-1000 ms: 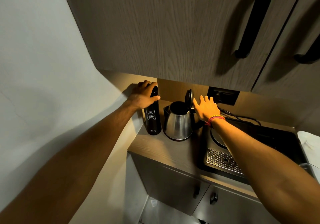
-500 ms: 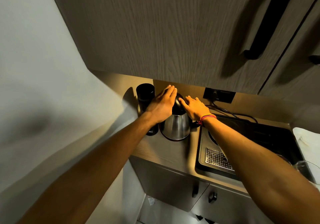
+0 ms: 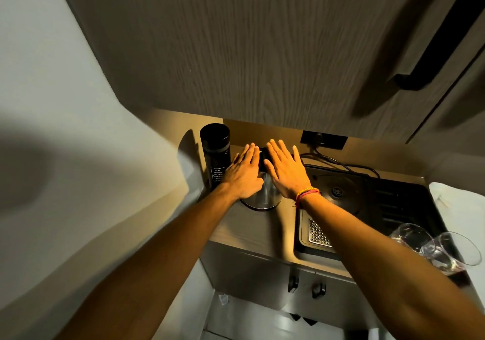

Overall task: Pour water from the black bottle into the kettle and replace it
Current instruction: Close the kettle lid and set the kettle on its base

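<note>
The black bottle (image 3: 215, 153) stands upright with its cap on, in the back left corner of the counter, its white label facing me. Just to its right sits the steel kettle (image 3: 263, 195), mostly hidden under my hands, its black lid down. My left hand (image 3: 244, 174) lies flat over the kettle's left side, fingers spread, holding nothing. My right hand (image 3: 284, 171), with a red and yellow wrist band, lies flat over the lid and right side, fingers apart. Neither hand touches the bottle.
A black drip tray with a metal grille (image 3: 319, 233) sits right of the kettle. Two clear glasses (image 3: 433, 245) lie at the far right. A wall socket (image 3: 322, 140) with cables is behind. Wooden upper cabinets (image 3: 262, 51) hang close overhead.
My left hand let go of the bottle and moved right onto the kettle. The kettle's lid, upright a second ago, is now down under my right hand. My view has tilted downward.
</note>
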`<action>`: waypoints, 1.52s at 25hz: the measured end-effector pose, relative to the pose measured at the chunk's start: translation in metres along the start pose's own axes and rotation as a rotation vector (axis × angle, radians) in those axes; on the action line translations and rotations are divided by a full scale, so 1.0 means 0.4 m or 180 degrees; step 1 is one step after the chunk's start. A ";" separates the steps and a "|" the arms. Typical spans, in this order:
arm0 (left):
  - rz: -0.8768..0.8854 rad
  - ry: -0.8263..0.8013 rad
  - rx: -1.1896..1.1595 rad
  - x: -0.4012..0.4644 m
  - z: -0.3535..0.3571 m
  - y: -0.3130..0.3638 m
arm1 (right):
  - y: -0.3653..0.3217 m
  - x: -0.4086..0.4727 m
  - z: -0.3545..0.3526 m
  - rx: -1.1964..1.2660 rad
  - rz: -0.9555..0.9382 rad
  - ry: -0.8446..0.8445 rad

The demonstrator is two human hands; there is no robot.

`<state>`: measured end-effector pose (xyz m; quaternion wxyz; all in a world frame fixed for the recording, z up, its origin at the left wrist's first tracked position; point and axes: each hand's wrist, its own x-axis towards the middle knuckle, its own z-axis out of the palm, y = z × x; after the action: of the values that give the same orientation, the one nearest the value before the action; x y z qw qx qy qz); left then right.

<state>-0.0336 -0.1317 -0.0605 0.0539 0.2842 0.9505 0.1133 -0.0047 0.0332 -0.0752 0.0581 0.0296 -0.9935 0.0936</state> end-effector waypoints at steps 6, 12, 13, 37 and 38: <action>-0.0026 0.0122 0.0190 0.011 0.021 0.013 | 0.010 0.008 -0.002 0.0039 -0.0047 -0.0087; -0.0031 0.0180 0.0482 0.005 0.044 0.005 | 0.013 0.005 0.012 0.0017 -0.0032 -0.0027; -0.0014 0.0182 0.0477 0.007 0.045 0.004 | 0.014 0.006 0.011 0.0019 -0.0029 -0.0001; -0.0954 0.1088 -0.2117 -0.082 0.194 0.043 | -0.003 -0.145 0.067 0.1107 0.0950 0.1173; -0.1052 0.1067 -0.2280 -0.076 0.191 0.044 | -0.006 -0.146 0.073 0.1498 0.1125 0.1147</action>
<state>0.0137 -0.1202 -0.1291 0.0114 0.0691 0.8796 0.4706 0.0502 0.0281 -0.1103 0.2071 -0.1474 -0.9082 0.3325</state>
